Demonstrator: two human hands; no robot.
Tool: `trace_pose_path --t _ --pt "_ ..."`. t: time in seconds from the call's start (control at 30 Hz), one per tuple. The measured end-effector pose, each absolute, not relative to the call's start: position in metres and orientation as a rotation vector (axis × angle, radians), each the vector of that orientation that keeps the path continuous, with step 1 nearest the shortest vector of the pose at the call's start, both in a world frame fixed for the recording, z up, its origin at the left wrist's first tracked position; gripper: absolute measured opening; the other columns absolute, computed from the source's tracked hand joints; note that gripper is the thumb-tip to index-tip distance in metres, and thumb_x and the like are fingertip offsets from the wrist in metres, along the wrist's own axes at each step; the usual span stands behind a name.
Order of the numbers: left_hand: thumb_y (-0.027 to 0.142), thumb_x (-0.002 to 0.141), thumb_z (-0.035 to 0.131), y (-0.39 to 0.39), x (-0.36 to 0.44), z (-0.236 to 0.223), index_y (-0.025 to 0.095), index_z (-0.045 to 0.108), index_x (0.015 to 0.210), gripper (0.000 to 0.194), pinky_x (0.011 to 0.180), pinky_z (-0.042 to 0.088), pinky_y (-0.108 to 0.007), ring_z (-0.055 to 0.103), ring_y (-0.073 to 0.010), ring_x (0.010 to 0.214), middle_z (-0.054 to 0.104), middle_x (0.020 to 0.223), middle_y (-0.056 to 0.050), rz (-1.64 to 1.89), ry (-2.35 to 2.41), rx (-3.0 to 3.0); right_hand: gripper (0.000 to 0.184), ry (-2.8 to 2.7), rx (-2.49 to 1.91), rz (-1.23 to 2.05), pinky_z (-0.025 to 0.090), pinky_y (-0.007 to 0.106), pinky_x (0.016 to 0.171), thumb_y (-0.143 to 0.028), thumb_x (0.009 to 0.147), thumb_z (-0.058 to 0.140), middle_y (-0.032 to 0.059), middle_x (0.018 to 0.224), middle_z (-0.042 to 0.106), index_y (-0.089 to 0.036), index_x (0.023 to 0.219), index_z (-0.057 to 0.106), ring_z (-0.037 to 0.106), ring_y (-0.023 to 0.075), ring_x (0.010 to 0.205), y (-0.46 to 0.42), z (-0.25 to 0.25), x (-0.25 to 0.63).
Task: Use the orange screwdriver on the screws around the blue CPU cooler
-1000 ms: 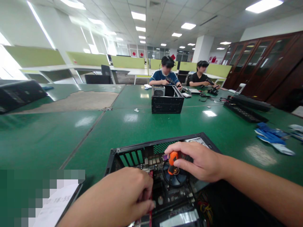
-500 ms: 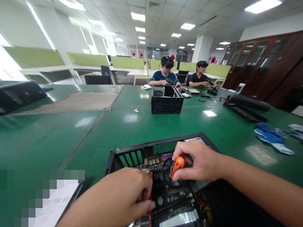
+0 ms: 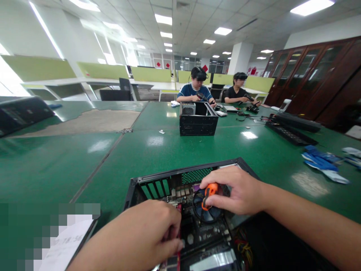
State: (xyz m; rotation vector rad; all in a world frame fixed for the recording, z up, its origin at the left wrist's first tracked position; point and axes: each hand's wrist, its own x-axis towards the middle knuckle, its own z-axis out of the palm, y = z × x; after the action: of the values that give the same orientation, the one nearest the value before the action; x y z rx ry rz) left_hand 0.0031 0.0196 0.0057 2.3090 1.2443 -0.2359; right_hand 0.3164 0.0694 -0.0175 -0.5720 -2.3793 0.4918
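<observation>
Our right hand (image 3: pixel 237 190) has its grip closed round the orange-and-black handle of a screwdriver (image 3: pixel 211 190), with thumb on the near side and fingers curled over the top. The screwdriver is above the fan (image 3: pixel 207 215) inside the open case (image 3: pixel 183 171), which lies on the desk (image 3: pixel 135 150) in front of us. Its handle leans a little; we cannot see the tip, so we cannot tell what it meets.

Our left hand (image 3: pixel 158 226) reaches in beside the fan, fingers bent at a red card (image 3: pixel 179 259). We cannot tell whether that grip pinches the card or only rests there.

To work well here, we should seat the tip squarely before we turn, line the handle up with the screw if there is one, and press straight down with small, even twists. A tilted tip could slip and scrape the board (image 3: pixel 207 235) or nick a blade. Our left hand would serve best as a light brace, without bending the card. We should also mind the loose wires (image 3: pixel 245 250) below our right wrist.
</observation>
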Motion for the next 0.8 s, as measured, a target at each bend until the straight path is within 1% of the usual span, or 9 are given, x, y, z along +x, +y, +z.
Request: trace_pose_path --t 0.07,0.17,0.23,0.3,0.37,0.43,0.53,0.6,0.8 --pt "0.034 0.097 0.084 0.02 0.003 0.005 0.03 0.078 0.085 0.014 0.078 0.049 -0.043 0.084 -0.0301 0.09 0.092 0.098 -0.002 -0.247 1.25 2.296 0.028 -2.399 -0.589 0.481 0.069 0.032 0.086 -0.044 0.12 0.083 0.0077 0.113 0.098 -0.022 0.135 0.091 0.088 0.0214 0.088 0.069 -0.018 0.317" --pt "0.035 0.097 0.084 0.019 0.003 0.005 0.031 0.079 0.086 0.013 0.079 0.05 -0.043 0.084 -0.0304 0.091 0.093 0.099 -0.002 -0.253 1.265 2.3 0.035 -2.436 -0.603 0.481 0.072 0.036 0.097 -0.034 0.123 0.075 0.0116 0.128 0.098 -0.021 0.153 0.086 0.093 0.0248 0.108 0.067 -0.015 0.318" --pt "0.037 0.097 0.084 0.019 0.003 0.006 0.031 0.078 0.085 0.015 0.077 0.05 -0.043 0.083 -0.0301 0.088 0.091 0.096 -0.002 -0.235 1.255 2.31 0.04 -2.441 -0.594 0.487 0.073 0.037 0.101 -0.028 0.122 0.07 0.012 0.129 0.098 -0.02 0.159 0.083 0.093 0.0254 0.112 0.065 -0.012 0.319" --pt "0.036 0.097 0.083 0.019 0.003 0.006 0.031 0.078 0.084 0.015 0.077 0.05 -0.043 0.083 -0.03 0.087 0.091 0.094 -0.002 -0.226 1.247 2.31 0.041 -2.433 -0.558 0.489 0.073 0.037 0.1 -0.024 0.121 0.068 0.0119 0.128 0.098 -0.018 0.159 0.082 0.094 0.025 0.112 0.065 -0.011 0.319" --pt "0.035 0.096 0.083 0.019 0.003 0.006 0.031 0.079 0.085 0.013 0.078 0.051 -0.043 0.084 -0.0304 0.09 0.092 0.097 -0.002 -0.245 1.256 2.3 0.039 -2.406 -0.499 0.485 0.072 0.035 0.095 -0.022 0.118 0.068 0.0114 0.125 0.098 -0.018 0.154 0.082 0.093 0.0235 0.106 0.066 -0.011 0.32" --pt "0.035 0.096 0.083 0.02 0.002 0.006 0.031 0.079 0.086 0.012 0.08 0.052 -0.043 0.085 -0.0311 0.093 0.093 0.1 -0.002 -0.256 1.272 2.294 0.031 -2.346 -0.44 0.465 0.071 0.033 0.088 -0.021 0.114 0.071 0.0093 0.116 0.097 -0.019 0.141 0.084 0.091 0.022 0.094 0.067 -0.011 0.32" --pt "0.038 0.096 0.084 0.02 0.001 0.005 0.031 0.079 0.086 0.014 0.079 0.052 -0.044 0.084 -0.0313 0.092 0.092 0.099 -0.003 -0.228 1.269 2.291 0.015 -2.255 -0.412 0.376 0.066 0.032 0.075 -0.024 0.109 0.074 0.0037 0.097 0.092 -0.024 0.121 0.083 0.082 0.0202 0.075 0.067 -0.01 0.322" --pt "0.039 0.097 0.085 0.02 0.0 0.004 0.031 0.079 0.086 0.015 0.079 0.051 -0.044 0.084 -0.0312 0.091 0.092 0.098 -0.003 -0.211 1.263 2.291 0.01 -2.238 -0.441 0.29 0.061 0.032 0.07 -0.023 0.107 0.074 0.0009 0.089 0.088 -0.025 0.114 0.08 0.077 0.0193 0.067 0.067 -0.009 0.323" --pt "0.039 0.098 0.084 0.02 0.002 0.005 0.031 0.079 0.088 0.014 0.082 0.051 -0.044 0.085 -0.0321 0.096 0.093 0.102 -0.003 -0.248 1.28 2.29 0.008 -2.288 -0.508 0.134 0.053 0.034 0.066 -0.022 0.102 0.069 -0.0002 0.081 0.084 -0.027 0.103 0.075 0.07 0.0192 0.063 0.065 -0.006 0.323"
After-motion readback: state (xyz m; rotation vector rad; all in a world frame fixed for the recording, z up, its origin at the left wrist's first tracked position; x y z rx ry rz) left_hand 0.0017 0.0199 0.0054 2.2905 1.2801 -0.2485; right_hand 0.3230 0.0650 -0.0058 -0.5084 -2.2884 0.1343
